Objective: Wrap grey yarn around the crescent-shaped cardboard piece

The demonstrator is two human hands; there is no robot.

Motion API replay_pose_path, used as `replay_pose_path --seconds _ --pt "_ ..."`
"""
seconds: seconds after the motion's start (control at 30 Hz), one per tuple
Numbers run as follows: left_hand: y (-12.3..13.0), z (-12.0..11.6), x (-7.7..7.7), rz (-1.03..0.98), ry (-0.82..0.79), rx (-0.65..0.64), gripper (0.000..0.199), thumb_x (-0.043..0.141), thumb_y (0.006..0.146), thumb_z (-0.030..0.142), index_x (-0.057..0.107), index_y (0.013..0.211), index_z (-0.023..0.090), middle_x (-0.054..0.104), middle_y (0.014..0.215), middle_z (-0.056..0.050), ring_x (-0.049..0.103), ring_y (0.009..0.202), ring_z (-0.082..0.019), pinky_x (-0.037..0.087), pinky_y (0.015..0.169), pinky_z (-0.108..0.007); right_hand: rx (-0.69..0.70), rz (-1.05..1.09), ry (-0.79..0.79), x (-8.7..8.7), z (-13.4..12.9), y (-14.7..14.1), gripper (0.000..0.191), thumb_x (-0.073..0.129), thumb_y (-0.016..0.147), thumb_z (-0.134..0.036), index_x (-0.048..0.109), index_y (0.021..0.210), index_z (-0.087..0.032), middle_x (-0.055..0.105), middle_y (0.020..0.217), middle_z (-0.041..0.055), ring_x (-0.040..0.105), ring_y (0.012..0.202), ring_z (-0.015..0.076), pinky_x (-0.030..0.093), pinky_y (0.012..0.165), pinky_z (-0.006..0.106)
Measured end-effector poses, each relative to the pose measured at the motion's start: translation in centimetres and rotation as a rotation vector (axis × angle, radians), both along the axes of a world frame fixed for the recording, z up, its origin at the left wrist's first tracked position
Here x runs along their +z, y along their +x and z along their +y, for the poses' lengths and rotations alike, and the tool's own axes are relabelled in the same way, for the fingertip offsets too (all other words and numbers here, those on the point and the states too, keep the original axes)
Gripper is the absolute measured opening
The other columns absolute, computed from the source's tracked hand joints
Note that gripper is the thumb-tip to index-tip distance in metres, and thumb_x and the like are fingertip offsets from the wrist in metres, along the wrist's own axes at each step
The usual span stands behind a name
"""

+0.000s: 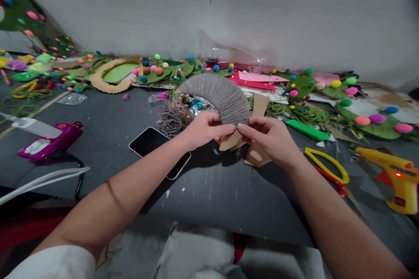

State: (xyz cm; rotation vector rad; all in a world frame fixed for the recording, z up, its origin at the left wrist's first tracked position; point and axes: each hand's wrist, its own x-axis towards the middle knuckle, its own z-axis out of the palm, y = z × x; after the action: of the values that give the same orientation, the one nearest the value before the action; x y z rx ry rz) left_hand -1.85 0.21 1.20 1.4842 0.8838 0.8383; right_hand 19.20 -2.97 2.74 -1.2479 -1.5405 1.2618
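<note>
- Gray wrapped arc (219, 91): a broad, curved band, held up over the dark table (209, 200) at the centre of the view, with its outer curve directed away from the person.
- Surface: the band is covered by gray strands laid closely side by side across its width; fine ridges are fanned around the curve, and a few strands are crossed at a slant.
- Ends: the far left end is narrowed in view, with a small tan edge shown beside it; the near right end is partly hidden by the fingers.
- Left hand (204, 131): the lower end of the arc is pinched between thumb and curled fingers.
- Right hand (273, 138): the same end is pinched from the other side, the fingers bent and the thumb tip set just beside the left one.
- Cardboard pieces (258, 152): tan pieces are seen beneath and beside the hands; whether any is joined to the arc cannot be told.
- Gray yarn (173, 118): a loose, tangled heap is placed left of the arc, near a dark-screened phone (149, 141) partly covered by the left forearm.
- Right side: a green cutter (307, 130), yellow-and-red-handled scissors (343, 174) and a yellow glue gun (401, 174) with its red light lit are shown.
</note>
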Motion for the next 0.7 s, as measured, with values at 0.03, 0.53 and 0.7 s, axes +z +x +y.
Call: replay_pose_path --seconds 0.03,0.53,0.7 --pt "0.0 0.0 0.0 0.012 0.006 0.0 0.032 0.078 0.082 0.035 0.064 0.062 0.014 0.062 0.056 0.001 0.055 0.052 -0.007 0.042 0.05 -0.019 0.004 0.007 -0.009 -0.2 0.0 0.0 0.035 0.082 0.074 -0.055 0.07 0.071 -0.022 0.064 0.067 0.0 0.058 0.062 0.0142 0.047 0.06 0.027" --pt "0.1 0.1 -0.4 0.027 0.001 0.015 0.031 0.077 0.081 0.032 0.062 0.06 0.015 0.061 0.054 0.002 0.055 0.05 -0.006 0.04 0.047 -0.017 0.048 0.199 -0.178 -1.3 0.5 0.3 0.032 0.09 0.069 -0.047 0.074 0.076 -0.02 0.067 0.071 0.0005 0.06 0.065 0.0117 0.052 0.065 0.024" --pt "0.2 0.3 -0.6 0.004 -0.034 0.024 0.029 0.079 0.079 0.034 0.064 0.065 0.014 0.059 0.055 0.003 0.053 0.05 -0.006 0.04 0.048 -0.017 0.083 0.325 -0.307 -1.1 0.9 0.9 0.035 0.092 0.067 -0.047 0.077 0.08 -0.018 0.068 0.076 0.001 0.063 0.071 0.0087 0.053 0.071 0.02"
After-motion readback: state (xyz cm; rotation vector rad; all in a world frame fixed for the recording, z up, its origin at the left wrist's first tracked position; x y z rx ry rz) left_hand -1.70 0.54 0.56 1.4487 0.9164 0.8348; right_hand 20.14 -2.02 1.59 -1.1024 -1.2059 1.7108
